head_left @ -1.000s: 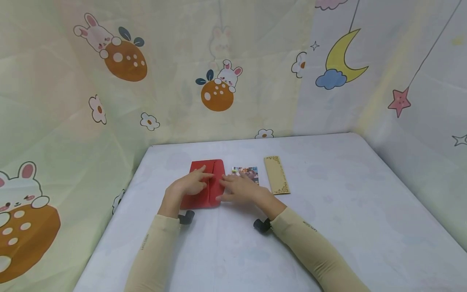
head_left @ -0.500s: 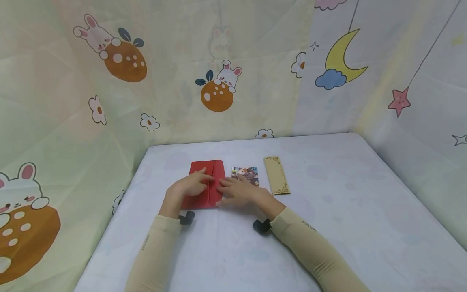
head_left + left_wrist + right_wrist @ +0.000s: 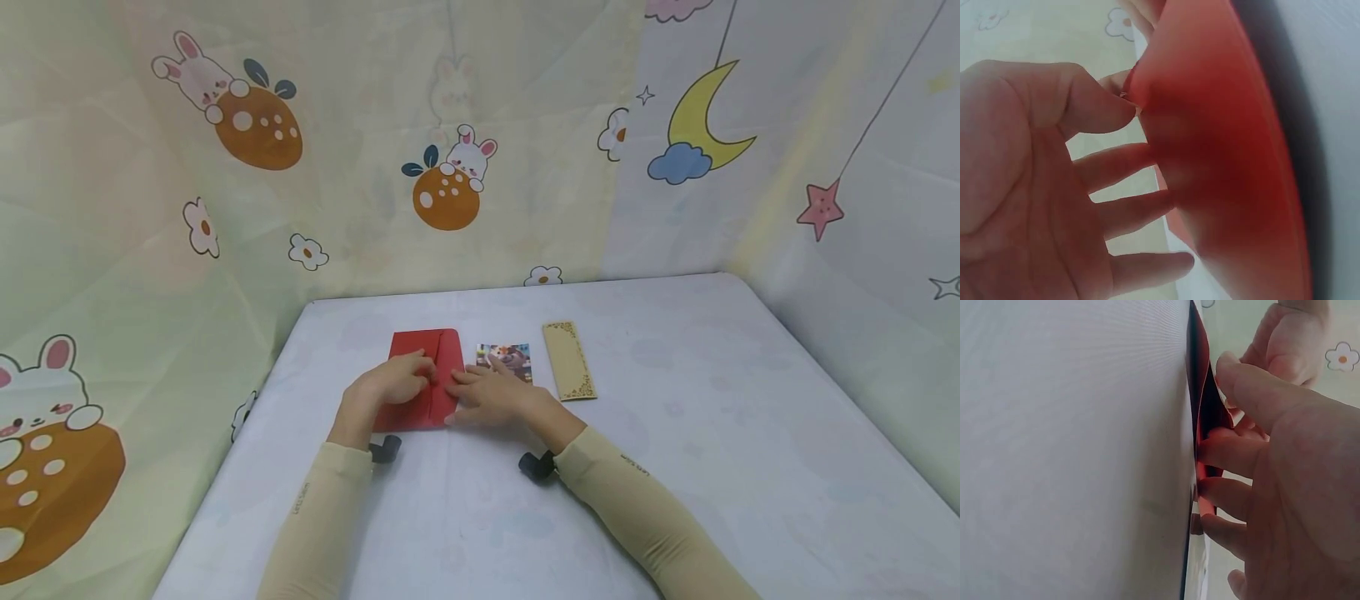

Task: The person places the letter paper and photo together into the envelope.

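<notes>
Red envelope (image 3: 416, 411), toward the surface's (image 3: 750, 417) far-left corner, looks mid-opening: left hand (image 3: 400, 380) pinches the pocket edge (image 3: 435, 342); right hand's (image 3: 491, 392) extended fingers rest on the flap (image 3: 450, 354). Next probably needs a wider gap.

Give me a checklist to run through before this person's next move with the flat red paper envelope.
1. Left hand holds the flat red paper envelope: ok, thumb and finger pinch its edge.
2. Right hand touches the flap: ok, fingertips are on it.
3. Envelope stands open: ok, the right wrist view shows a dark gap.
4. Nothing inside: cannot tell, the interior is too dark.
5. Small colourful printed card clear of the right hand: cannot tell, the hand partly covers it.
6. Long beige card with ornate brown edging clear of both hands: ok, lies apart.
</notes>
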The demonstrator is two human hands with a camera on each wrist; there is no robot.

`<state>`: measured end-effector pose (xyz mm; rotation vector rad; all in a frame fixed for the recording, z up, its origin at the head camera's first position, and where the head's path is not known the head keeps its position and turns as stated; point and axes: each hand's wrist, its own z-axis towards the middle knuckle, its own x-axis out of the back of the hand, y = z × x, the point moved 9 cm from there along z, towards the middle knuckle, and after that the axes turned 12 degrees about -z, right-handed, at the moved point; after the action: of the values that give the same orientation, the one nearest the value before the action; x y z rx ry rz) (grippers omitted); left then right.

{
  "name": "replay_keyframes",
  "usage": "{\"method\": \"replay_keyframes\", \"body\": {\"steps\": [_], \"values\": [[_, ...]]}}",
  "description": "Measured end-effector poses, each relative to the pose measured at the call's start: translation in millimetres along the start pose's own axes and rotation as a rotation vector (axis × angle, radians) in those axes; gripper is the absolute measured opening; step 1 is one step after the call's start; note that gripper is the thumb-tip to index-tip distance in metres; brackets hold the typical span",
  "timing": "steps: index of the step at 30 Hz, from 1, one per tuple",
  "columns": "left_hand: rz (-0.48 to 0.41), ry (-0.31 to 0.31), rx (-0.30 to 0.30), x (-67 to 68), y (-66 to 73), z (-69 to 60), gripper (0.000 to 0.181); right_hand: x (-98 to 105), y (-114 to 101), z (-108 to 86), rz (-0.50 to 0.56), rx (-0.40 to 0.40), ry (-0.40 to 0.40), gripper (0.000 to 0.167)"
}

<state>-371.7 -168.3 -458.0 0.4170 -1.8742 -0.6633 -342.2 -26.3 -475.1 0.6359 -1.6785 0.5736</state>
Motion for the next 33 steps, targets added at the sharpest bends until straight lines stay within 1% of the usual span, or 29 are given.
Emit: {"method": "replay_keyframes", "body": {"steps": [6,12,15,20,25,29,33], "values": [[-0.012,0.0,-0.029,1.9,0.3,-0.2,0.018,-0.7,-0.1,0.5,-0.014,-0.007,0.005,0.073],[-0.054,0.004,-0.04,6.1,0.3,-3.1,0.024,-2.5,0.5,0.2,-0.021,-0.007,0.003,0.074],[-0.043,0.006,-0.042,7.2,0.1,-2.8,0.023,-3.2,1.1,0.1,-0.037,-0.005,0.0,0.074],[-0.001,0.011,-0.029,7.5,0.4,-1.8,0.02,-1.3,1.5,-0.7,-0.058,0.0,0.005,0.074],[-0.018,0.014,-0.018,7.9,-1.9,-1.6,0.029,1.1,0.7,-1.8,-0.064,0.013,0.017,0.074],[-0.045,0.008,-0.022,8.0,-3.2,-1.4,0.037,2.2,0.9,-2.4,-0.059,0.015,0.018,0.073],[-0.065,-0.003,-0.025,8.5,-3.2,-2.1,0.041,2.8,1.3,-2.8,-0.057,0.012,0.014,0.073]]}}
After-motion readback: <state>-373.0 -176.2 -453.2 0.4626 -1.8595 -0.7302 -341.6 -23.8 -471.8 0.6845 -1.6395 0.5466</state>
